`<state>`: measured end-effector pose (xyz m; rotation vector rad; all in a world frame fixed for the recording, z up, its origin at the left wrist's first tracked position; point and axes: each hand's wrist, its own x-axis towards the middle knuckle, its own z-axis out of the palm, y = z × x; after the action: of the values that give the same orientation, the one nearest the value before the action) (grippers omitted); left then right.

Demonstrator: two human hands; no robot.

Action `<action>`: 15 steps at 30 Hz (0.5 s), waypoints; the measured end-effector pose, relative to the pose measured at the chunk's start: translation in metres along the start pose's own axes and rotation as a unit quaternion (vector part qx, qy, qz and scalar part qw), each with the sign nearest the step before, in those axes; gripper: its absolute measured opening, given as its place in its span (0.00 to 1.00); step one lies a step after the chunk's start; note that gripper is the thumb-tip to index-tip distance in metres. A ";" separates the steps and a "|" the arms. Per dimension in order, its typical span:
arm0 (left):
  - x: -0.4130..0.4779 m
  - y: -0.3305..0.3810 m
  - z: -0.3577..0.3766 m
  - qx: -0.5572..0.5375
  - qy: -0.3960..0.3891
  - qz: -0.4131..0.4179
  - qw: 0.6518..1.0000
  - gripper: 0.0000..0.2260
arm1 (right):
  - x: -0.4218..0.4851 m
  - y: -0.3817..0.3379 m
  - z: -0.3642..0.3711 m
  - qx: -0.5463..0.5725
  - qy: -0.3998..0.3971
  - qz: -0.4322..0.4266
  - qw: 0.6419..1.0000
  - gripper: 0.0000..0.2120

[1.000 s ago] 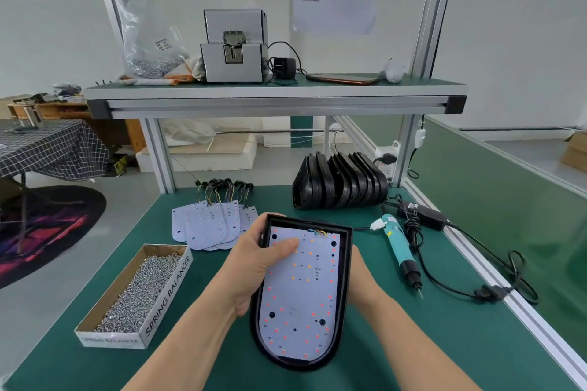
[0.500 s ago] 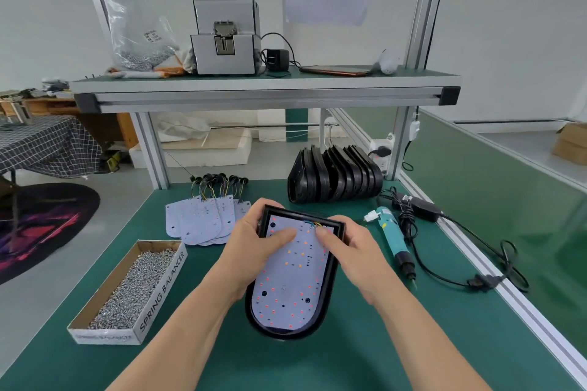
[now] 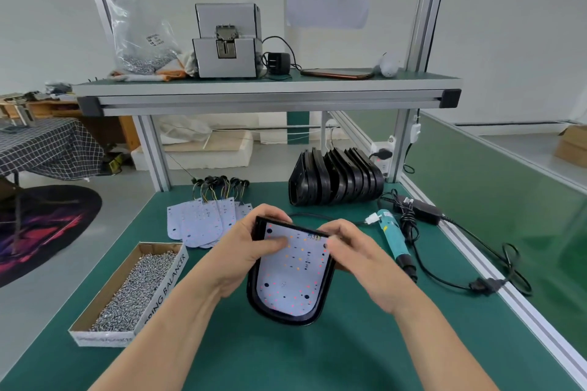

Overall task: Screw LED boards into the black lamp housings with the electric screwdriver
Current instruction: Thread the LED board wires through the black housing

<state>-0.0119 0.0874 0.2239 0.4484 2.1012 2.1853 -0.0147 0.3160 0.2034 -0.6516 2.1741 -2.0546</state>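
Box of screws on the table, at 8 o'clock from the left hand.

Spare LED boards fanned out at 11 o'clock of that hand.

Left hand clamped on the housing at its far left corner, thumb pressing the LED board that lies inside it. Housing sits between both hands, long axis roughly 12 to 6, rounded end toward the person.

Right hand curled over the far right corner, gripping there.

Electric screwdriver lies untouched at 3 o'clock, just beside the right hand; long axis 11 to 5, bit end nearest the person. Right hand is clearly the nearer one, so probably the one to take it.

Board looks seated; no screws visibly driven.
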 end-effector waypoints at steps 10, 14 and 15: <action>-0.008 0.003 -0.006 -0.045 -0.168 0.002 0.985 0.19 | 0.014 0.002 0.029 -0.130 -0.121 -0.024 0.984 0.27; -0.009 -0.002 -0.011 -0.071 -0.156 -0.012 0.985 0.15 | 0.020 0.004 0.026 -0.131 -0.096 -0.008 0.987 0.13; -0.010 -0.003 -0.016 -0.084 -0.145 -0.017 0.986 0.14 | 0.020 0.003 0.024 -0.123 -0.089 0.002 0.988 0.10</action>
<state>-0.0070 0.0696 0.2191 0.6635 1.7475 2.1065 -0.0259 0.2869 0.2025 -0.8193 2.3383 -1.6666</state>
